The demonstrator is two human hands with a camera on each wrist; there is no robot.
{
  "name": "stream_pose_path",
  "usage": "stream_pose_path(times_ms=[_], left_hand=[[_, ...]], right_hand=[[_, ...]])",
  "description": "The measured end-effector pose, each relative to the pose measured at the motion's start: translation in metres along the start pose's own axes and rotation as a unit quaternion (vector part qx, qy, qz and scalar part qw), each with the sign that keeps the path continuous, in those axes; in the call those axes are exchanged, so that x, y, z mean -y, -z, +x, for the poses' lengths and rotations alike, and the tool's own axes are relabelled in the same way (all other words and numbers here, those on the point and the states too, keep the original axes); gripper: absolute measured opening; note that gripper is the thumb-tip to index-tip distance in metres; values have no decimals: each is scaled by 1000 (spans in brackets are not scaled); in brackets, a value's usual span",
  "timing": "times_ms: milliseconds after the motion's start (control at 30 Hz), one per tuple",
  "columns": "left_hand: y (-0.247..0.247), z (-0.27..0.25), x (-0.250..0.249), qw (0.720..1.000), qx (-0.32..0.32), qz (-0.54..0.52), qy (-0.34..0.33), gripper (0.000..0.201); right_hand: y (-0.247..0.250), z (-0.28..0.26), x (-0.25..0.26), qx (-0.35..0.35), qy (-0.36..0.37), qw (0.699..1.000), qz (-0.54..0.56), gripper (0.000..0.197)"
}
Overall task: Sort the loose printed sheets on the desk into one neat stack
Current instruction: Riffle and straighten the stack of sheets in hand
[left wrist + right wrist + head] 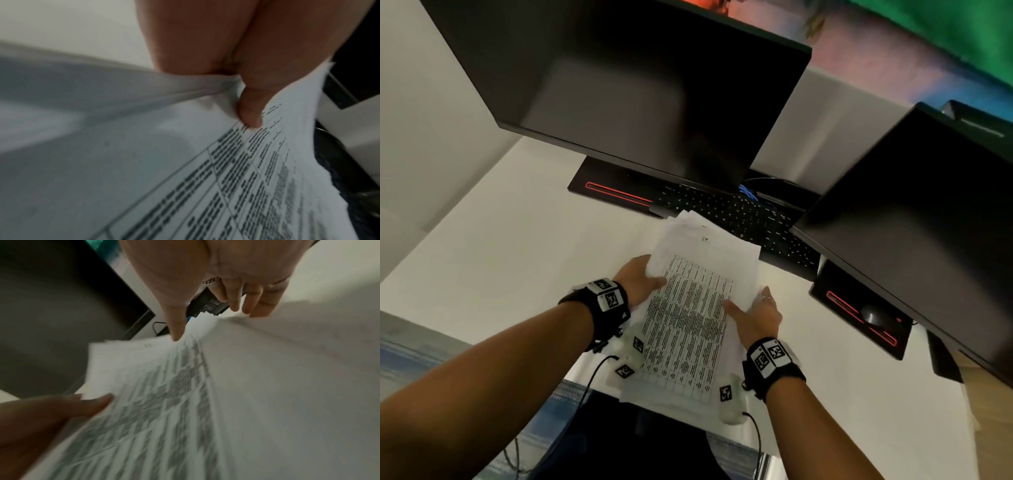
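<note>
Sheets: a bundle of printed sheets (690,308), table-grid print facing up, held over the near edge of the white table (510,260), its far end reaching the black keyboard (736,214); edges uneven and fanned.
Left hand (638,281): at the sheets' left edge, grip closed on the bundle, thumb (249,112) on top pinching the paper.
Right hand (755,317): at the sheets' right edge, grip holding the bundle, thumb on the print, fingers (255,303) behind the edge.
Monitors: a dark monitor (626,89) stands beyond the keyboard, another to the right of the sheets.
</note>
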State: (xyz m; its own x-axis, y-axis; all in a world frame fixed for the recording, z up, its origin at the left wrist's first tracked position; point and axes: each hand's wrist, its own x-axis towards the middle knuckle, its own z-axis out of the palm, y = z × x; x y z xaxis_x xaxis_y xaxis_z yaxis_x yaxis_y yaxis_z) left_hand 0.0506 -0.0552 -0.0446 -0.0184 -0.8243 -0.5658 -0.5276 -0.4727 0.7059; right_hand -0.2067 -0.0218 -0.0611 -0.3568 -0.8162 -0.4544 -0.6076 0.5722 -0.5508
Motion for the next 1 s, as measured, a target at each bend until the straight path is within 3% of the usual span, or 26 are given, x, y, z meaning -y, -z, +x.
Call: stream_pose_path(times_ms=[33,100,167,267,333,467,567,633,700,800,900,1000], left_hand=[[2,-12,-9,999,0,-28,-22,41],[9,-34,-22,993,0,-85,-76,44],[17,-58,-42,984,2,-125,-129,38],[27,-81,-79,971,-29,-129,-198,32],[28,-84,-92,957,-89,-135,-242,21],[11,-91,-104,912,-222,-161,-303,19],[0,-89,-94,909,-209,-180,-312,41],[-3,-87,-88,916,-169,-207,-299,65],[-2,-89,-91,912,-185,-195,-309,74],[4,-91,-99,899,-206,-228,-313,83],[7,-95,-113,879,-227,-251,-335,75],[9,-93,-125,865,-274,-242,-343,45]], right_hand=[[8,3,2,11,-7,1000,25,122],[27,7,5,42,-18,983,179,135],[49,3,14,58,-9,954,293,128],[87,-8,36,56,51,937,341,85],[109,-23,55,20,112,921,373,67],[130,-66,84,-38,249,873,418,13],[119,-83,80,-56,280,878,383,15],[114,-84,71,-37,281,882,376,39],[115,-81,65,-22,266,878,397,71],[121,-74,62,-24,263,868,421,87],[126,-76,68,-35,258,858,443,76],[128,-77,77,-53,261,851,452,63]])
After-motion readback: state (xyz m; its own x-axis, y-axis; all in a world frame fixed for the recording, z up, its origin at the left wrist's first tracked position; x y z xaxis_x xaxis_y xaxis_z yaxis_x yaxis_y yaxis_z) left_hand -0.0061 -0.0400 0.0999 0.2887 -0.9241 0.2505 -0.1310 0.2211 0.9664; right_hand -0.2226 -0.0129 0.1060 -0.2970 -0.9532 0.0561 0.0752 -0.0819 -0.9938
